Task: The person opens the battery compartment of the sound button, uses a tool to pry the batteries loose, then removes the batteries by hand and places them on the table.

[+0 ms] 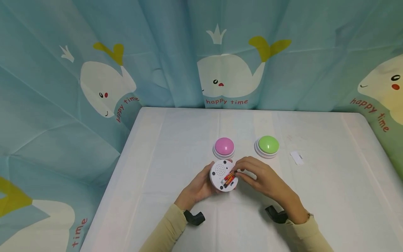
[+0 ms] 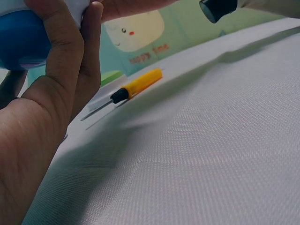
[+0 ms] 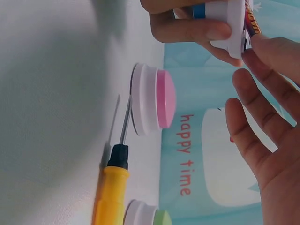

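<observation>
My left hand (image 1: 199, 185) grips a round white push button (image 1: 215, 180) with its underside turned up; its blue dome (image 2: 23, 40) faces down. Speaker holes, dark round feet and a battery compartment show on that underside. Red and black batteries (image 1: 229, 179) lie at the compartment. My right hand (image 1: 261, 175) reaches in from the right, thumb and index finger pinching one battery (image 3: 253, 21) at its end. The other right fingers are spread, clear of the button.
Beyond my hands stand a pink push button (image 1: 224, 146) and a green one (image 1: 268, 144). A small white rectangular piece (image 1: 297, 157) lies to their right. A yellow-handled screwdriver (image 3: 111, 187) rests on the white table (image 1: 157, 168), its shaft pointing towards the pink button.
</observation>
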Demonstrator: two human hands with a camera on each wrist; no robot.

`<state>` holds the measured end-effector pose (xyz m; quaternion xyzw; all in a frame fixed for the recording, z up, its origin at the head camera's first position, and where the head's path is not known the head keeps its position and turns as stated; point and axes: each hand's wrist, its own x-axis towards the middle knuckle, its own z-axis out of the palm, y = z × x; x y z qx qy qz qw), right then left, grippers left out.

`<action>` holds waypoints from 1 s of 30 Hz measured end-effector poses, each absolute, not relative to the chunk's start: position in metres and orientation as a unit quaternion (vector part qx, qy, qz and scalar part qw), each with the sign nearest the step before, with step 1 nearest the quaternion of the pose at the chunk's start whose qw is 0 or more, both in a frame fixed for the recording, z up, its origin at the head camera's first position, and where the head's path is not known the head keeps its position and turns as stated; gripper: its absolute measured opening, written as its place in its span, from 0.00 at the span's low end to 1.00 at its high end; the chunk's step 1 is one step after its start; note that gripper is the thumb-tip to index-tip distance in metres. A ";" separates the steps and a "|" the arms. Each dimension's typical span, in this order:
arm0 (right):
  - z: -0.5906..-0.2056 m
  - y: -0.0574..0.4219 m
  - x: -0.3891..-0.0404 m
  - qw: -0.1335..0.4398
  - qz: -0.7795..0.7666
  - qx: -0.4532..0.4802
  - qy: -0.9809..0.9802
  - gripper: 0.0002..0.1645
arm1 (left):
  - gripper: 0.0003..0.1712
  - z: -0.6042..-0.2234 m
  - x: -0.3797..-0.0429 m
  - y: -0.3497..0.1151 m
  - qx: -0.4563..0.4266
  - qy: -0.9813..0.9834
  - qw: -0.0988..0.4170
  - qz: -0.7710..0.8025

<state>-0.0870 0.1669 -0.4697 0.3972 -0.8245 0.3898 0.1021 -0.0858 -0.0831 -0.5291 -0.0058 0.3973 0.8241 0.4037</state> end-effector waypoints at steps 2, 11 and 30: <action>-0.470 0.168 -0.088 0.097 0.402 0.400 -0.818 0.22 | 0.50 -0.529 -0.086 -0.083 -0.005 0.397 0.405 0.824; -0.470 0.182 -0.089 0.039 0.479 0.367 -0.796 0.28 | 0.39 -0.528 -0.087 -0.082 -0.004 0.379 0.419 0.825; -0.479 0.277 -0.106 0.024 0.671 0.211 -0.710 0.17 | 0.34 -0.528 -0.087 -0.081 -0.010 0.379 0.414 0.827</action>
